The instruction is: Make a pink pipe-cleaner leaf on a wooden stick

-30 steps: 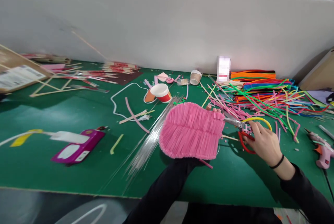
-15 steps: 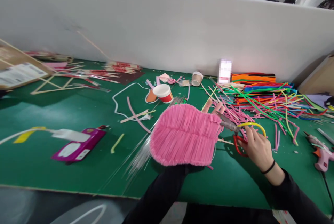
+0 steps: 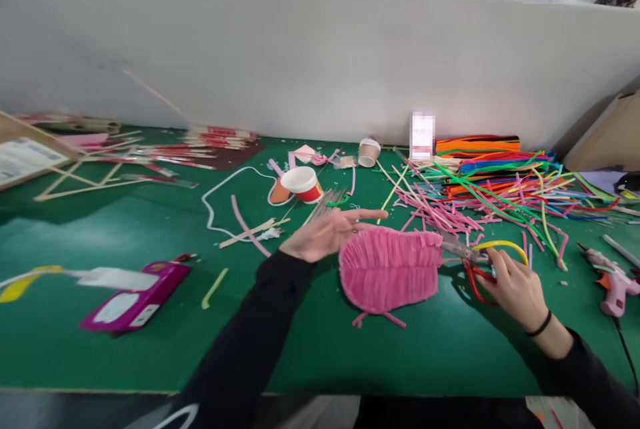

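Note:
A rounded panel of pink pipe cleaners [image 3: 390, 276], ridged across its middle, is in front of me at the table's centre. My left hand [image 3: 330, 232] is at its upper left edge, slightly blurred, with fingers stretched out to the right. Whether those fingers touch the panel is hard to make out. In my right hand [image 3: 515, 292] are scissors [image 3: 465, 252] with one yellow and one red handle loop. Their blades reach the panel's right edge, and the tips are partly hidden there. Short pink pieces [image 3: 393, 320] stick out beneath the panel's lower edge.
Loose pink, green and orange pipe cleaners [image 3: 475, 196] spread at the back right. A pink glue gun [image 3: 613, 279] lies at far right. A red-and-white paper cup [image 3: 304, 186], white cable [image 3: 205, 199], purple box [image 3: 143, 299] and wooden sticks [image 3: 107, 176] occupy the left.
My left hand has come out from behind the pink panel to its upper left. The panel has shifted right and appears smaller. The scissors and right hand have moved slightly right and down.

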`<state>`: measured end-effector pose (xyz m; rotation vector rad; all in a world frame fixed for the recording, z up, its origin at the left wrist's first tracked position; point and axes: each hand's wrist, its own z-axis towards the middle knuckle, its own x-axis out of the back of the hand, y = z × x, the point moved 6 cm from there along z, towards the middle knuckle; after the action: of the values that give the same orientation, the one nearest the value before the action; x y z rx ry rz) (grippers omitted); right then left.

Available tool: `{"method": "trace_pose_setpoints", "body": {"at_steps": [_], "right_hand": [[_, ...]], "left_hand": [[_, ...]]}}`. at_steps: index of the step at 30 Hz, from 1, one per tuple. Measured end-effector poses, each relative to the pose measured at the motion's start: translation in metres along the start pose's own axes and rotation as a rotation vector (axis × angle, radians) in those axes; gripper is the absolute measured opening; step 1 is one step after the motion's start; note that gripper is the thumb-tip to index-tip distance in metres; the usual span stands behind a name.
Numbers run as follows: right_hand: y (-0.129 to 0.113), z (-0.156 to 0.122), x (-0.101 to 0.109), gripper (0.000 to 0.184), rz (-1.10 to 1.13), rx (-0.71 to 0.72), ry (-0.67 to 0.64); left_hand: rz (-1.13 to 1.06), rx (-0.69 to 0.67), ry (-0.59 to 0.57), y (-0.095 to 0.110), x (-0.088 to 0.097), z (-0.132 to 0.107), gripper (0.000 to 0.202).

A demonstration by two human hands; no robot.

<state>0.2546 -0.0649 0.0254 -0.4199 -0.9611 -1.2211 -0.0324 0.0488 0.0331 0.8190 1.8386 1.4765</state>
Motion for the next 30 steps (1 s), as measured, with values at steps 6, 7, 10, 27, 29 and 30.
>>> {"method": "trace_pose_setpoints", "body": {"at_steps": [6, 7, 10, 27, 29, 30], "right_hand": [[0.01, -0.006, -0.017, 0.032, -0.068, 0.052, -0.11], [0.011, -0.005, -0.018, 0.032, -0.072, 0.064, -0.115], [0.018, 0.003, -0.017, 0.03, -0.052, 0.123, -0.137], [0.032, 0.024, -0.011, 0.028, -0.111, 0.318, -0.101], [0.032, 0.026, -0.012, 0.028, -0.109, 0.326, -0.099], [0.033, 0.027, -0.012, 0.027, -0.1, 0.324, -0.106]], "left_hand": [[0.597, 0.068, 0.012, -0.008, -0.018, 0.065, 0.043], [0.588, 0.061, -0.007, -0.012, -0.022, 0.074, 0.042], [0.46, 0.051, -0.109, -0.026, -0.034, 0.089, 0.04], [0.043, 0.126, -0.201, -0.047, -0.043, 0.094, 0.047], [0.038, 0.117, -0.204, -0.048, -0.043, 0.095, 0.047], [0.035, 0.114, -0.207, -0.048, -0.043, 0.095, 0.047]]}}
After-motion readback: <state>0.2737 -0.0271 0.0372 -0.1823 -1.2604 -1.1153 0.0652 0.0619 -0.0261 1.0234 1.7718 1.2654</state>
